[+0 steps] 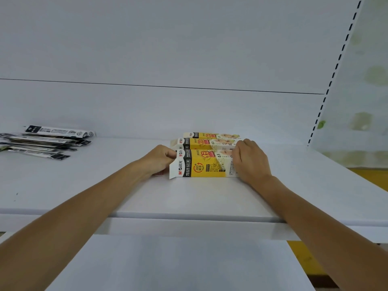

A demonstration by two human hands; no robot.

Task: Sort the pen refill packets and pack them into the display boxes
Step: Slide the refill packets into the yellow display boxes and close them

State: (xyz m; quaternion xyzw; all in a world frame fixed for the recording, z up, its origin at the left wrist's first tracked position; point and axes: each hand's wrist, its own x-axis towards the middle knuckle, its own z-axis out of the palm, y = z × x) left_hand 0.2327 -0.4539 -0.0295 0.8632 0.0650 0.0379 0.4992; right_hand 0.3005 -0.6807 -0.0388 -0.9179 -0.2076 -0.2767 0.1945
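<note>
Three yellow and white display boxes lie side by side on the white shelf (84, 185), long sides towards me. The nearest display box (206, 166) has its left end flap open. My left hand (160, 159) pinches that flap at the box's left end. My right hand (251, 159) grips the same box's right end, fingers curled over its top. The middle box (201, 143) and the far box (210, 135) lie just behind it. A heap of pen refill packets (46, 141), black and white, lies at the shelf's far left, away from both hands.
The shelf's back panel (168, 59) rises right behind the boxes. A slotted upright (336, 66) borders the shelf on the right. A lower white shelf (178, 265) sticks out below the front edge, under my forearms.
</note>
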